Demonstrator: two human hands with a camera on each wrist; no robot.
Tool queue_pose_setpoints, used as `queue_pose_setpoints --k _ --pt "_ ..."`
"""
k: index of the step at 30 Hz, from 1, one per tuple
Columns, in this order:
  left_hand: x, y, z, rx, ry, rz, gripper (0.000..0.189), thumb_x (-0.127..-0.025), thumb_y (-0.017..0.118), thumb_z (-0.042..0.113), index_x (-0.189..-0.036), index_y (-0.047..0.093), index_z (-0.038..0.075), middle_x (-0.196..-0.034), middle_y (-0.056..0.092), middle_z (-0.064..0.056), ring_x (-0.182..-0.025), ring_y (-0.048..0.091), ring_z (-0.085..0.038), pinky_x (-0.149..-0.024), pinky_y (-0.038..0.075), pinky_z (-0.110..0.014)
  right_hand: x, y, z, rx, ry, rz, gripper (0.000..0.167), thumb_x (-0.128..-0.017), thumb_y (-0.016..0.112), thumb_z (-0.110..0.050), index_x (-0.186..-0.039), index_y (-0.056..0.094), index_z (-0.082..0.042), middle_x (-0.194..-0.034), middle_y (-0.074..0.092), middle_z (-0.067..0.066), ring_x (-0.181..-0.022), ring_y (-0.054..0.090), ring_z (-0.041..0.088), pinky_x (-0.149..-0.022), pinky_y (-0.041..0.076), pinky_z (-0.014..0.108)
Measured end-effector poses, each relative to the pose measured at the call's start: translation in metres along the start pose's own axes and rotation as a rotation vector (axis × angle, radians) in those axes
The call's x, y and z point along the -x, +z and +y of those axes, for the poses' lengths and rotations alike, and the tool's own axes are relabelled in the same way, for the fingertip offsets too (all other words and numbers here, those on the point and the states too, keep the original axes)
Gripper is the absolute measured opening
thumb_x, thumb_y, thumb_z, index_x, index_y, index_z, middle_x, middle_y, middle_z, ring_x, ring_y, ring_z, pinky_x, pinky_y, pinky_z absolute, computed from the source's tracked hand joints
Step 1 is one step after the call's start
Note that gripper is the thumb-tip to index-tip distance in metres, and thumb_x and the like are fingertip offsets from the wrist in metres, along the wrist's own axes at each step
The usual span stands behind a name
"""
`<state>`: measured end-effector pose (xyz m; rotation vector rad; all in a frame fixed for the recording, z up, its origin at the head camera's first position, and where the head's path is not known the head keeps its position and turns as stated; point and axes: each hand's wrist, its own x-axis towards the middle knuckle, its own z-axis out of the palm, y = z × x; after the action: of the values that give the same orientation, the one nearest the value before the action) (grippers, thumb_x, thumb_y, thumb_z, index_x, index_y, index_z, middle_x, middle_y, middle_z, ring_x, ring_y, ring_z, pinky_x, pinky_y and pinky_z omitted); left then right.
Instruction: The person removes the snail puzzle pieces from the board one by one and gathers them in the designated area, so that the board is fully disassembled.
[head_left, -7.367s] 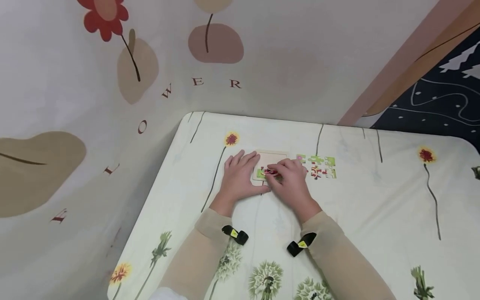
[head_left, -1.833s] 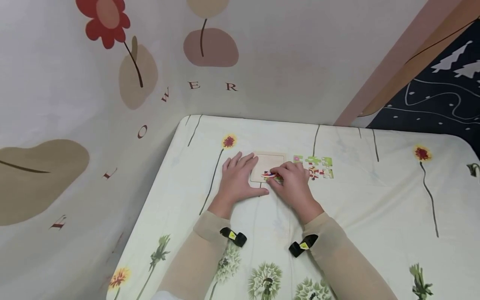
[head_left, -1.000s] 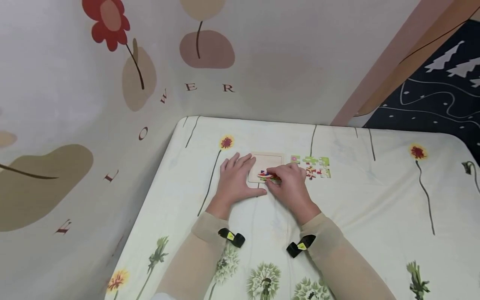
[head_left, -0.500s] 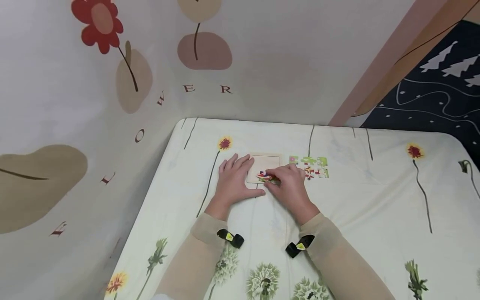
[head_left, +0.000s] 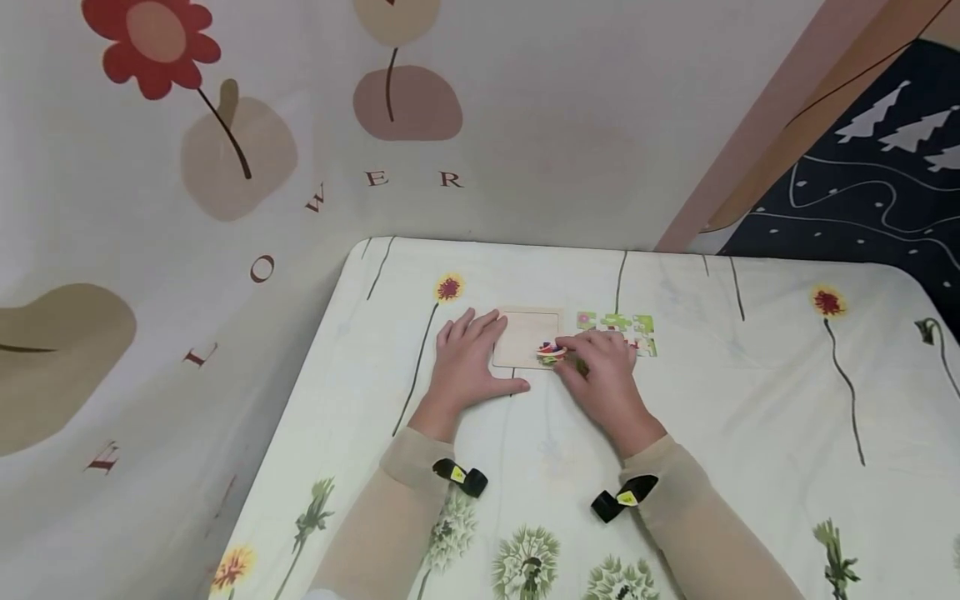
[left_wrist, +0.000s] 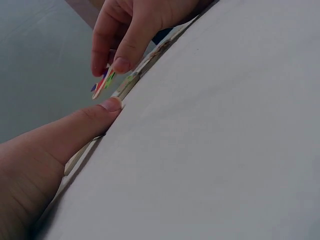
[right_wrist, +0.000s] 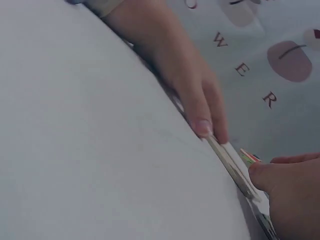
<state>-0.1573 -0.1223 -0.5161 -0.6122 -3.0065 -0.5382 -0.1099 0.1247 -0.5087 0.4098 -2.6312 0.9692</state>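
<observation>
on floral sheet (head_left: pixel 720 417), right hand (head_left: pixel 609 375) hides loose puzzle pieces (head_left: pixel 626 327).

head: high, looking down | wrists: low, close, facing each other | shared: puzzle tray (head_left: pixel 527 337)

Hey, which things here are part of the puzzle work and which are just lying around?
In use: wooden puzzle tray, steadied by left hand; puzzle piece pinched by right hand; loose pieces.
Just there: floral tablecloth, flower curtain.
</observation>
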Motion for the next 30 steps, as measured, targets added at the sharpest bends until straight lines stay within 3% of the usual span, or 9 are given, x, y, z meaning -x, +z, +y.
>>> queue_pose_setpoints --k 4,13,30 --pt "0.0 -0.002 0.002 -0.004 -0.009 -0.016 0.116 -0.072 0.078 0.083 -0.164 0.045 0.021 -0.172 0.036 0.003 -0.161 0.018 -0.032 -0.126 0.013 -0.058 0.005 -0.008 0.009 0.01 0.038 -0.006 0.034 -0.095 0.084 -0.018 -0.128 0.077 -0.013 -0.119 0.071 0.005 -0.12 0.048 0.035 -0.1 0.026 0.063" --pt "0.001 -0.004 0.003 0.005 -0.01 -0.02 0.116 -0.072 0.079 0.082 -0.165 0.045 0.021 -0.172 0.035 0.003 -0.161 0.017 -0.032 -0.125 0.013 -0.059 0.017 -0.023 0.024 0.01 0.037 0.018 0.033 -0.095 0.082 -0.012 -0.128 0.076 -0.01 -0.118 0.071 0.01 -0.122 0.049 0.04 -0.099 0.027 0.067" --pt "0.001 -0.001 0.001 0.025 -0.009 -0.014 0.116 -0.072 0.079 0.081 -0.165 0.045 0.021 -0.172 0.035 0.003 -0.162 0.016 -0.032 -0.125 0.011 -0.058 0.041 -0.049 0.043 0.06 0.153 0.023 0.038 -0.094 0.083 -0.011 -0.131 0.073 -0.008 -0.127 0.07 0.017 -0.12 0.047 0.041 -0.1 0.026 0.067"
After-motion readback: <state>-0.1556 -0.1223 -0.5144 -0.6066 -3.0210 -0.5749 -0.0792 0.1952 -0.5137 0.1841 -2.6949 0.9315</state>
